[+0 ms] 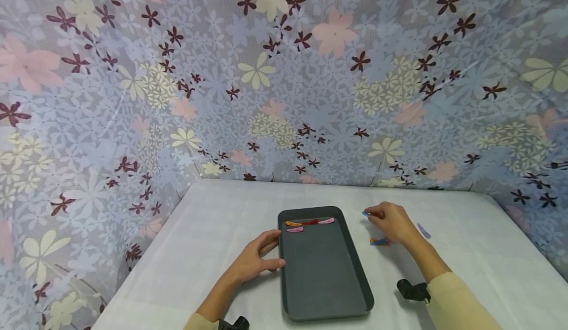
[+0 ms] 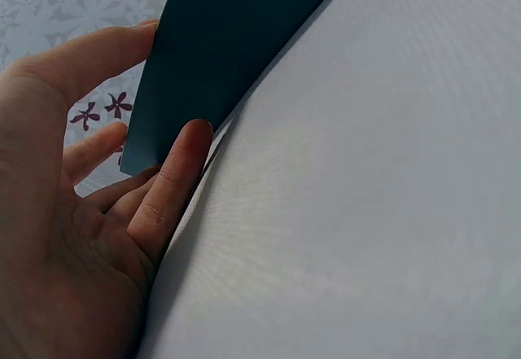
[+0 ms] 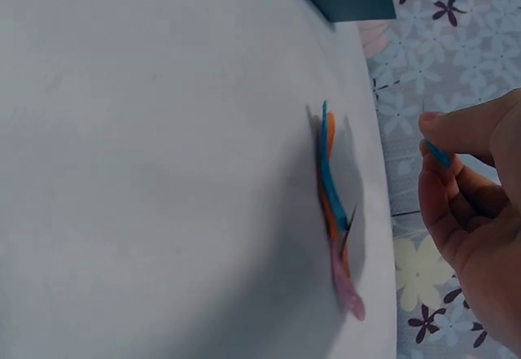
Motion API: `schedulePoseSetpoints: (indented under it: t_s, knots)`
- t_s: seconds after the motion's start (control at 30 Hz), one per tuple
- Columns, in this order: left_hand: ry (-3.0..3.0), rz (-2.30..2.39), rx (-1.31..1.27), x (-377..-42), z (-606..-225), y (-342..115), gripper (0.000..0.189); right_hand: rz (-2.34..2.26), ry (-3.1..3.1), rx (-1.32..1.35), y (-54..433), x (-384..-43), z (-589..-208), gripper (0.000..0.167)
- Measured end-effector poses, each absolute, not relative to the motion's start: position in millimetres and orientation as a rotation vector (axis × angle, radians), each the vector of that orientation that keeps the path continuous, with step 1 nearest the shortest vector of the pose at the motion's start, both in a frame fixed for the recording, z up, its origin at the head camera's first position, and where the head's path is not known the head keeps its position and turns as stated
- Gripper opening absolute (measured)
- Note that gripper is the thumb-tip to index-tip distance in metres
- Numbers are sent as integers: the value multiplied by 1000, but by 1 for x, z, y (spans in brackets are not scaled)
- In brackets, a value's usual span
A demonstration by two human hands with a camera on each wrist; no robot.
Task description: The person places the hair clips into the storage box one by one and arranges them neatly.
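A dark grey rectangular tray [image 1: 324, 271] lies on the white table. My left hand [image 1: 257, 257] is at its left side, thumb and fingertips touching the rim with the fingers extended. Between thumb and fingertips, my right hand [image 1: 390, 220] pinches a small blue hair clip [image 3: 438, 154], held to the right of the tray's far end. Inside the tray, near the far edge, are an orange hair clip [image 1: 293, 224], a red hair clip [image 1: 310, 222], a pink hair clip [image 1: 327, 220] and a second pink one [image 1: 295, 230] just below the row.
Right of the tray, blue and orange hair clips [image 1: 379, 242] lie together on the table [image 1: 222, 221]. A lilac hair clip [image 1: 423, 230] is farther right, beyond the right wrist. A flowered cloth [image 1: 284, 98] hangs behind the table.
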State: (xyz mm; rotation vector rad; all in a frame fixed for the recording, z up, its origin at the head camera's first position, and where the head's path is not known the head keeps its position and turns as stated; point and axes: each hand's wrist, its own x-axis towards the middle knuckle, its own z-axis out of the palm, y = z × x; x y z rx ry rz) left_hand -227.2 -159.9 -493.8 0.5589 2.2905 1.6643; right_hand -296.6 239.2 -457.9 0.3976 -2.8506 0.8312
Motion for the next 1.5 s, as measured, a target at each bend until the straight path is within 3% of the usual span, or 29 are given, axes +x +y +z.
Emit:
schedulePoseSetpoints:
  t_s: [1.5]
  knots:
    - [2292,1668,558,-228,-495,-159,75,987,-2749,812,174,-292,-421,20]
